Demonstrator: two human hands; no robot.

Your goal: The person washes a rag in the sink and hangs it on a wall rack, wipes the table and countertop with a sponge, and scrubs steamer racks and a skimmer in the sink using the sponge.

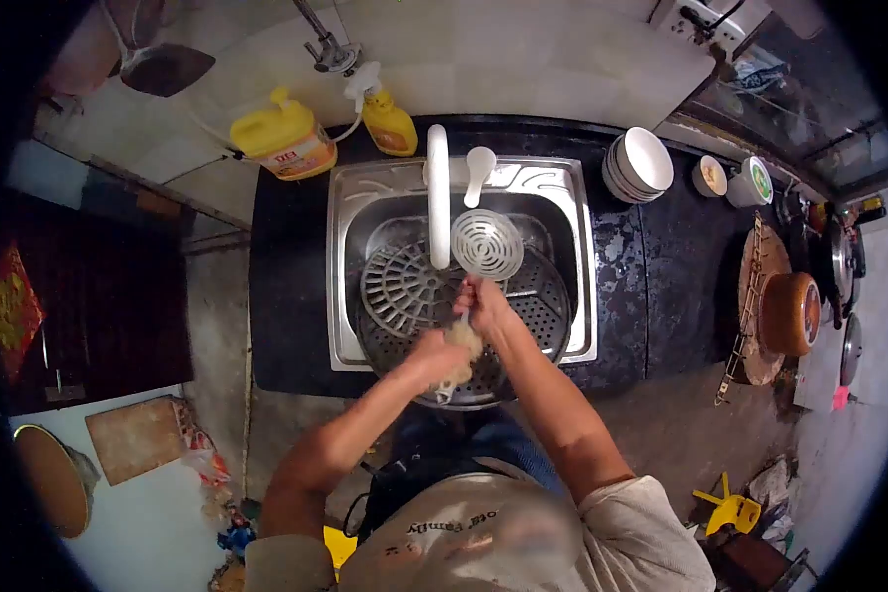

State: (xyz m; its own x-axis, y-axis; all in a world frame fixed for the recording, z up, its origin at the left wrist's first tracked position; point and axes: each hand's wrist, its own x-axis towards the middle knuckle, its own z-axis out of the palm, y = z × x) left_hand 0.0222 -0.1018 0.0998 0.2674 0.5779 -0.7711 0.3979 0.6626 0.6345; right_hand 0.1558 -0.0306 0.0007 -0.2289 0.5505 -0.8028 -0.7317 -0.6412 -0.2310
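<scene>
A metal skimmer [487,245] with a round slotted head is held over the sink [590,296]. My right hand [481,302] is closed round its handle just below the head. Lower on the handle, my left hand [434,357] is closed on a crumpled yellowish scrubbing cloth [466,341], pressed against the handle. The handle's end shows below that hand. In the sink, under my hands, lie a dark round rack with spoke-like slots [405,288] and a larger perforated metal tray [545,308].
A white faucet [438,197] arches over the sink, with a white spoon [480,173] behind. Yellow bottles [284,136] stand at the back left. Stacked white bowls [641,163] and small tubs [710,176] sit on the black counter [617,316] to the right.
</scene>
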